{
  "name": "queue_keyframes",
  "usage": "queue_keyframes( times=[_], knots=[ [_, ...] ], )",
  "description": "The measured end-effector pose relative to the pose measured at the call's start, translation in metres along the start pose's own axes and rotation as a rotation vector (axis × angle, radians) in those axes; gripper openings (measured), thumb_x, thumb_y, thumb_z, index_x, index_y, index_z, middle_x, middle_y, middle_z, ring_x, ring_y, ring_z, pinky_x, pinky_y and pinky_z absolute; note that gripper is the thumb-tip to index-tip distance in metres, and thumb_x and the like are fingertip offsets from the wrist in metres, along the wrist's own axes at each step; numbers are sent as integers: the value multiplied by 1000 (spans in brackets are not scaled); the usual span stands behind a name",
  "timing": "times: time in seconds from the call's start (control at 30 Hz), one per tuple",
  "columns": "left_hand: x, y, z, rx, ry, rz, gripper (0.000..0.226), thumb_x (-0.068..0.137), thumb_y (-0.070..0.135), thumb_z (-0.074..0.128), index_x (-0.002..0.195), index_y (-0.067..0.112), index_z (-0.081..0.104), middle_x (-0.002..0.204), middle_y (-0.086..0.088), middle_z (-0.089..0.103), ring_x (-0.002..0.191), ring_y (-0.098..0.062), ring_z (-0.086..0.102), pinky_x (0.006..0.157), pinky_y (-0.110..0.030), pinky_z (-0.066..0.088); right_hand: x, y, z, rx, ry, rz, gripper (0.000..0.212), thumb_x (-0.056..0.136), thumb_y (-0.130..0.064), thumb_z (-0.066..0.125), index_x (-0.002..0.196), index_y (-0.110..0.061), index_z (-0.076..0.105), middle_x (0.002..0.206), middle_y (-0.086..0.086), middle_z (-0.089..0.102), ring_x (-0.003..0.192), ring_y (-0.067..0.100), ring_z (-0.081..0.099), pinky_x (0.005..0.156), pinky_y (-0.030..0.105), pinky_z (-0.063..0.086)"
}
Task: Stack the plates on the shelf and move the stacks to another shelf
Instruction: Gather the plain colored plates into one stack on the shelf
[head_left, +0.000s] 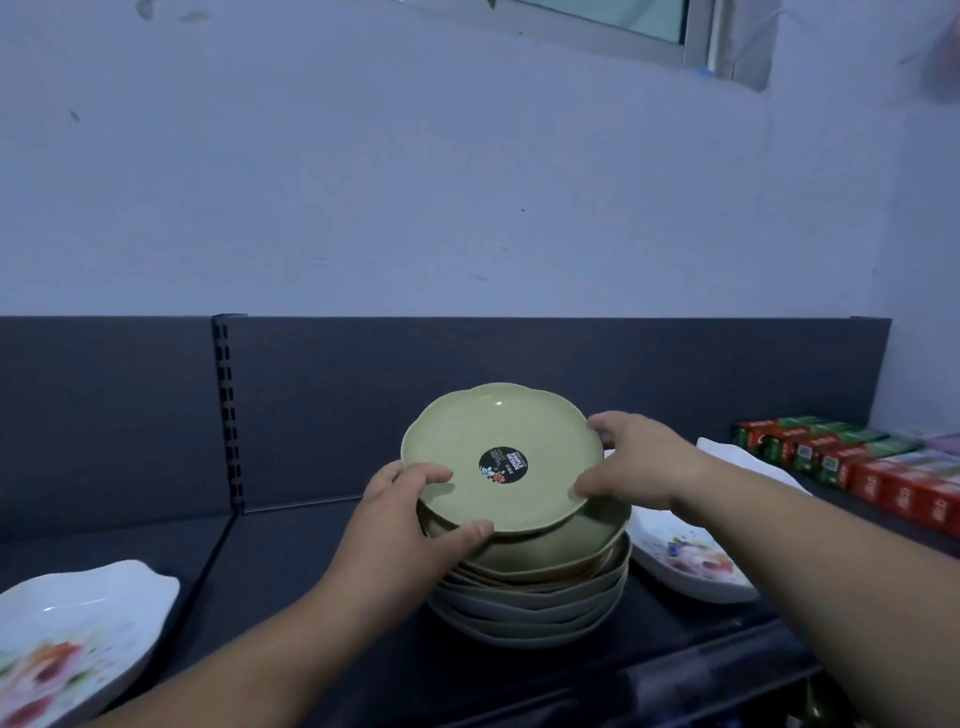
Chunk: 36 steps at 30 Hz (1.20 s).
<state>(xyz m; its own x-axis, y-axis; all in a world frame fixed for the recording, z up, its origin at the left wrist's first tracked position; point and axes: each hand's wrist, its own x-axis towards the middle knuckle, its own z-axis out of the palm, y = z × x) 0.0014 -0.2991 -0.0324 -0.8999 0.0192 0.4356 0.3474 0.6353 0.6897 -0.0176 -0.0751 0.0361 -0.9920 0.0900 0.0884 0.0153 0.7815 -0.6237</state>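
A stack of several scalloped plates (535, 587) stands on the dark shelf (291, 571), green ones on top and paler ones below. The top green plate (524, 431) carries a round black sticker and sits tilted, its near edge lower. My left hand (410, 514) grips its near left rim, thumb on top and fingers curled over the edge. My right hand (634, 462) grips its right rim, fingers bent over the edge.
A white floral dish (78, 623) lies at the near left, another white floral dish (685, 561) right of the stack. Red and green boxes (852, 462) line the right side. The shelf's dark back panel (467, 364) rises behind, with a slotted upright (228, 410).
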Motion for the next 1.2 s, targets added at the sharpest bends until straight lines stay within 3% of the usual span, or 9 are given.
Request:
queue_keyframes(
  times=[0.13,0.3,0.53,0.63,0.77,0.9,1.1,1.2],
  knots=[
    [-7,-3,5,13,30,-39,56,71,46,75,120,35,50,139,9,37,123,-5,38,94,-16,27,4,3,7,-117,-72,-18,43,56,-29,70,98,-21,65,93,0,72,85,21,70,80,40,60],
    [-14,-2,11,110,41,-50,59,75,50,70,126,33,47,149,9,25,128,-5,36,93,-13,25,3,4,15,-218,-115,-52,32,66,-28,71,97,-19,65,93,2,71,89,22,68,81,38,58],
    [-19,7,17,154,55,-64,63,81,51,63,136,32,38,157,5,7,141,-10,22,103,-18,22,-4,9,18,-268,-137,-102,70,74,-40,74,135,-18,47,122,0,55,106,20,58,94,33,50],
    [-20,9,20,159,56,-46,63,81,51,63,136,31,39,157,7,6,142,-10,21,107,-20,23,-6,11,18,-254,-116,-158,82,73,-42,75,145,-24,39,143,-4,45,121,19,53,101,35,45],
    [-22,11,25,184,50,-42,58,82,52,60,134,32,41,158,3,11,145,-10,8,113,-24,16,-10,10,23,-266,-97,-221,82,74,-45,74,146,-32,37,148,-8,41,134,17,41,110,38,35],
    [-22,14,24,198,58,-42,56,83,52,59,133,32,44,157,1,13,145,-12,1,114,-24,8,-12,6,27,-247,-90,-248,76,72,-49,74,141,-38,43,143,-10,48,130,17,46,107,35,38],
    [-43,9,4,199,111,21,57,81,54,60,132,33,44,153,8,21,143,-7,10,114,-21,13,-22,-16,39,-155,-5,-383,59,74,-51,71,130,-42,54,135,-15,56,122,11,54,103,32,43],
    [-57,2,-14,205,120,49,61,80,56,60,133,34,43,153,11,21,142,-4,12,115,-21,14,-36,-37,50,-53,-28,-477,51,79,-43,73,128,-37,58,131,-18,57,109,1,55,92,20,38]
  ],
)
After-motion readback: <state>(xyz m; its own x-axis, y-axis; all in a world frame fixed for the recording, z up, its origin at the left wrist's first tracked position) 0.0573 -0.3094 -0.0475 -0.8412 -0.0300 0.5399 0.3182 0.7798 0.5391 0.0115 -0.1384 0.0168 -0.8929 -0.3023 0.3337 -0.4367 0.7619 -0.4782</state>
